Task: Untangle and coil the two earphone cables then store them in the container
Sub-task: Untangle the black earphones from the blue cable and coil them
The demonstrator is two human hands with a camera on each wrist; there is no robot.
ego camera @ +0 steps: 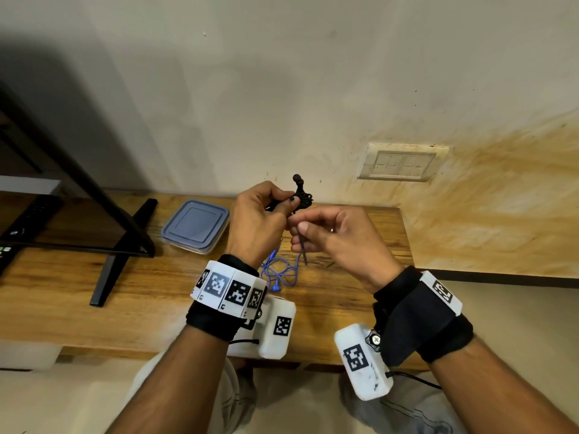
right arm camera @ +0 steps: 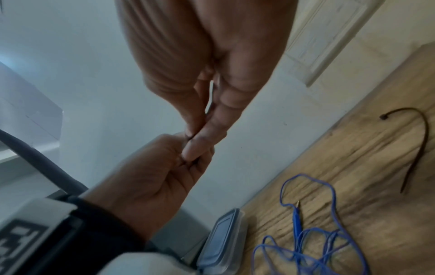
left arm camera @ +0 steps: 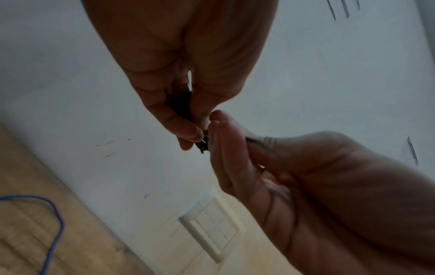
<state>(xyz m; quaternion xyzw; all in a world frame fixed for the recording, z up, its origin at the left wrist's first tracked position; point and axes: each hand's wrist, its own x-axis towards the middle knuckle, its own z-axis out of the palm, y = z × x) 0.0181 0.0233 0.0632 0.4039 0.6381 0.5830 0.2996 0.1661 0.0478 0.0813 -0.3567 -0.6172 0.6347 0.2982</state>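
My left hand point(ego camera: 289, 200) grips a small coil of the black earphone cable point(ego camera: 303, 198) above the wooden table point(ego camera: 94, 289); one earbud point(ego camera: 297, 178) sticks up out of the coil. Right beside it, my right hand point(ego camera: 299, 227) pinches the same cable, and its loose black tail point(ego camera: 304, 253) hangs down below the fingers. In the left wrist view the left hand point(left arm camera: 200, 130) holds the black cable point(left arm camera: 181, 101). The right hand point(right arm camera: 195, 137) pinches in the right wrist view. The blue earphone cable point(ego camera: 282, 272) lies loose and tangled on the table. The lidded plastic container point(ego camera: 195, 225) sits to the left.
A dark screen on a black stand point(ego camera: 125, 242) occupies the table's left part, with a remote control point(ego camera: 31, 214) behind it. A wall switch plate point(ego camera: 398, 164) is behind the table on the right. The table's right end point(ego camera: 407, 258) is near my right hand.
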